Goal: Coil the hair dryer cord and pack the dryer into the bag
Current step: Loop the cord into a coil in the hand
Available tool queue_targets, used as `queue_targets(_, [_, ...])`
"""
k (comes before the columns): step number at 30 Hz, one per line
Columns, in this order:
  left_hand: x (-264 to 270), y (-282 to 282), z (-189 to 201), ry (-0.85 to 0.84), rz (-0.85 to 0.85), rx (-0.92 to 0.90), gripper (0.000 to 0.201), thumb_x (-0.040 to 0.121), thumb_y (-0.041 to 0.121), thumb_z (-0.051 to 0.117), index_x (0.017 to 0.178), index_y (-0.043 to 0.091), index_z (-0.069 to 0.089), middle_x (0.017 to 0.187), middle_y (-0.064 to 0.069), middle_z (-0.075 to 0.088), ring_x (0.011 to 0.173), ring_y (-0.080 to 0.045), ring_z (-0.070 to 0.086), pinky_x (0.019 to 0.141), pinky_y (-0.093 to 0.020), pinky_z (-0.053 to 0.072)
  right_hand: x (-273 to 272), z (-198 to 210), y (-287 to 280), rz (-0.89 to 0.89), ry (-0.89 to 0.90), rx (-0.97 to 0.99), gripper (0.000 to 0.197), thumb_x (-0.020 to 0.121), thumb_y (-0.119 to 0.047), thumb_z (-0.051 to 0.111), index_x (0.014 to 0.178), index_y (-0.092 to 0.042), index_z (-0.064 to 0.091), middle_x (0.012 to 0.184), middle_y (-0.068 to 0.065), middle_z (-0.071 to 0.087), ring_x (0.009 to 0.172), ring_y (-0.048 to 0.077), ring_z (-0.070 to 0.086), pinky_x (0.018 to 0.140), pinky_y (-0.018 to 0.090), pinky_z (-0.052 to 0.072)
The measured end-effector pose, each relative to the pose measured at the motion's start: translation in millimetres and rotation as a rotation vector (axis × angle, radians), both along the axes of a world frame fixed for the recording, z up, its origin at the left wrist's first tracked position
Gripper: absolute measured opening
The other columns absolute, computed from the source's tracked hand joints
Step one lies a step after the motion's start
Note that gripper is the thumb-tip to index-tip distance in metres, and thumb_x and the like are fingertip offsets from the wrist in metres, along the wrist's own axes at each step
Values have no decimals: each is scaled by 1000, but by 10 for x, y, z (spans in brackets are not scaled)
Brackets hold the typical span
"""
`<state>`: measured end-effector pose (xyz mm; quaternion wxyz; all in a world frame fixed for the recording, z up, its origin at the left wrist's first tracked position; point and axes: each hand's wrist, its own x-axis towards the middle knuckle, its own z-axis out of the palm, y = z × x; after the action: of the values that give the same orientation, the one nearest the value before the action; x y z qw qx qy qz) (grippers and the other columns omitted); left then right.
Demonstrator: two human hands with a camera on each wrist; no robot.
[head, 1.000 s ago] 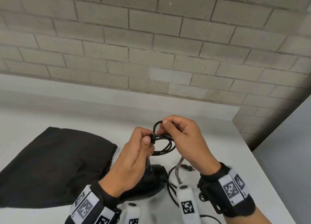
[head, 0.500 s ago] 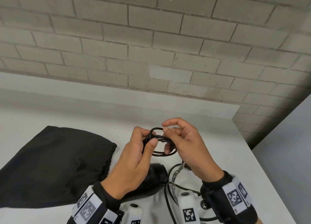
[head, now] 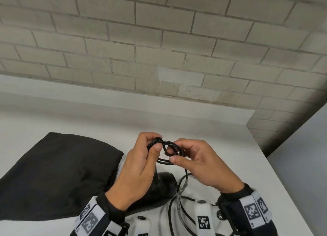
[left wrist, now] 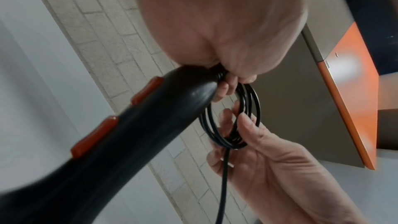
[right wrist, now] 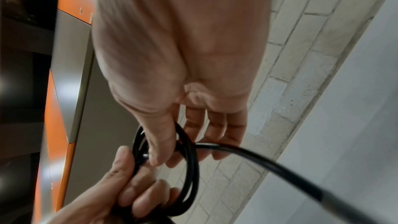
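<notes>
A black hair dryer (head: 161,186) with orange buttons (left wrist: 94,135) lies on the white table (head: 221,147), its handle rising under my left hand. The black cord (head: 170,150) is wound into a small coil held above the dryer. My left hand (head: 152,147) grips the coil's left side at the handle's end (left wrist: 202,88). My right hand (head: 178,156) pinches the coil's right side between thumb and fingers (right wrist: 157,142). The loose cord (head: 178,209) trails down to the table near me. The black cloth bag (head: 58,173) lies flat to the left.
A grey brick wall (head: 159,41) stands behind the table. The table's right edge (head: 276,173) drops off beside my right wrist. An orange-edged panel (left wrist: 349,91) appears in the wrist views.
Both hands have lowered slightly toward me. The coil has tipped flatter and gained a loop; my right hand has shifted from the coil's top to its right side.
</notes>
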<state>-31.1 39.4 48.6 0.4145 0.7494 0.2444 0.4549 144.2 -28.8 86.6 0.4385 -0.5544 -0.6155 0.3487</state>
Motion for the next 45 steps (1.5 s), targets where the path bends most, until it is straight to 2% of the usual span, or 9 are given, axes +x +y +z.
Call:
queue_targets(7, [-1,-14,65,46,-24,15,26,99,50,35,107,35,55,65,9,52,56,-13,47,55,-40,45,-23,-61,5,-15,-105,63,17,91,-12,66,105,-21,71,105,-8,65,99,14,61,90,28,48])
queue_targets(12, [11,17,67,37,12,-19,31,99,51,34,103,28,54,65,7,51,56,-21,47,55,-46,44,-329,-320,-58,-493,-422,473,36,82,-13,76,112,-21,57,109,-2,53,100,3,51,88,12,42])
queue_targets(15, [16,10,60,44,20,-13,29,100,51,34,104,30,53,66,11,51,57,-13,47,56,-43,46,-457,-475,-93,-588,-619,700,20,83,-8,74,99,-10,63,89,7,56,81,15,56,71,22,50])
queue_targets(20, [41,13,40,61,30,-18,29,100,49,34,104,27,53,68,14,53,58,-8,48,58,-39,48,-486,-524,-47,-551,-688,543,29,95,-20,56,116,-3,66,87,5,56,65,16,55,51,27,49])
queue_targets(23, [65,16,35,58,33,-4,28,102,43,35,105,23,53,68,20,54,59,-5,50,58,-20,45,-504,-464,-12,-560,-712,455,24,93,-16,64,113,-3,68,85,5,56,63,18,54,49,28,49])
queue_targets(29, [59,65,13,52,90,1,28,100,48,33,107,28,50,73,18,56,62,-8,53,58,-24,47,-514,-257,-32,-473,-286,202,11,96,-21,59,99,-26,69,92,-8,57,86,4,59,76,11,47])
queue_targets(35, [82,68,14,38,112,18,16,103,40,37,104,32,50,73,19,59,62,-2,57,56,-12,42,-440,73,-138,-186,488,-108,18,90,-29,60,85,-17,72,102,3,75,100,20,70,91,31,54])
queue_targets(40, [93,15,19,-29,76,-49,20,98,49,36,101,36,51,63,13,51,57,-6,46,53,-36,50,-289,110,-165,-32,867,-280,24,93,-23,54,84,-4,65,78,17,68,96,39,70,72,32,59])
queue_targets(45, [109,-5,31,-33,60,-13,19,99,47,36,100,36,51,66,13,52,59,-8,48,55,-32,47,-274,-48,-232,47,1038,-290,26,84,-32,74,87,-8,67,71,9,64,56,16,57,48,23,45])
